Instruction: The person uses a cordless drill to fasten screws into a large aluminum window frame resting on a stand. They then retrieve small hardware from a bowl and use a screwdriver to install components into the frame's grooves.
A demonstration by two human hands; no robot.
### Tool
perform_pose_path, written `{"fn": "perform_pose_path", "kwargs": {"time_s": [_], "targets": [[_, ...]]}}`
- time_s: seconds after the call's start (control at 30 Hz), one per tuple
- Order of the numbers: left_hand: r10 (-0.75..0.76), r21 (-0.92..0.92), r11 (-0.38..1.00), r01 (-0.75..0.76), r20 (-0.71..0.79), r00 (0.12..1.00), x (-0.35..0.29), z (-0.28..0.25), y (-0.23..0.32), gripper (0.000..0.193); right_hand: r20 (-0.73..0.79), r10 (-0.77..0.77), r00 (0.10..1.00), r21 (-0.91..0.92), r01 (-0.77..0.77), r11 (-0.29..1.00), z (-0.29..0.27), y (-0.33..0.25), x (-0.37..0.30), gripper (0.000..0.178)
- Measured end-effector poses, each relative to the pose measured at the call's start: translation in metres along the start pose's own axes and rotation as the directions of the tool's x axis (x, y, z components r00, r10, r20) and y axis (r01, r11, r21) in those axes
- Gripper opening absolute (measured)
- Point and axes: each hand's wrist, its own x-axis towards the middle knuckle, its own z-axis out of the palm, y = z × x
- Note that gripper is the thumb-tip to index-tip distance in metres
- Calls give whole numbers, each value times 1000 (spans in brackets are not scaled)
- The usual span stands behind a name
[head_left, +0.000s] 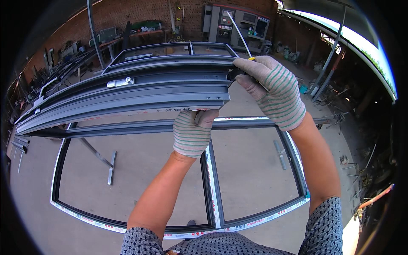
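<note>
A dark grey aluminium window frame [170,94] lies across in front of me, its near rail ending close to my right hand. My left hand [192,134], in a striped knit glove, is closed on the lower edge of that rail near its end. My right hand [274,93], gloved alike, has thumb and forefinger bent close to the rail's end, by a small dark part partly hidden. Out of its grip rises a thin pale rod [241,36] with a yellow base, like a screwdriver; the rest is hidden. A silver fitting [120,82] sits on the rail.
Below is a larger frame [212,182] with a middle bar and printed film strips. A metal stand leg [112,168] shows through it. Against the back wall are a grey machine cabinet [236,29] and a cluttered bench [140,34]. A post [331,59] stands right.
</note>
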Motion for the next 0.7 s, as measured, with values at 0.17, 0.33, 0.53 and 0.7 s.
{"fn": "perform_pose_path", "kwargs": {"time_s": [0.17, 0.33, 0.53, 0.7], "targets": [[-7, 15, 1000, 6, 10, 1000, 0, 0, 2, 25, 34, 23, 999, 2, -23, 1000, -4, -5, 3, 29], [-23, 37, 999, 23, 18, 1000, -1, 0, -2, 24, 11, -19, 1000, 10, 19, 1000, -2, -4, 4, 31], [14, 24, 1000, -14, 14, 1000, 0, 2, -3, 24, -4, -37, 999, 21, 38, 999, -1, -3, 3, 33], [56, 86, 995, -57, 13, 998, 0, 0, -5, 24, -6, -41, 999, -2, 40, 999, 2, -3, 3, 34]]}}
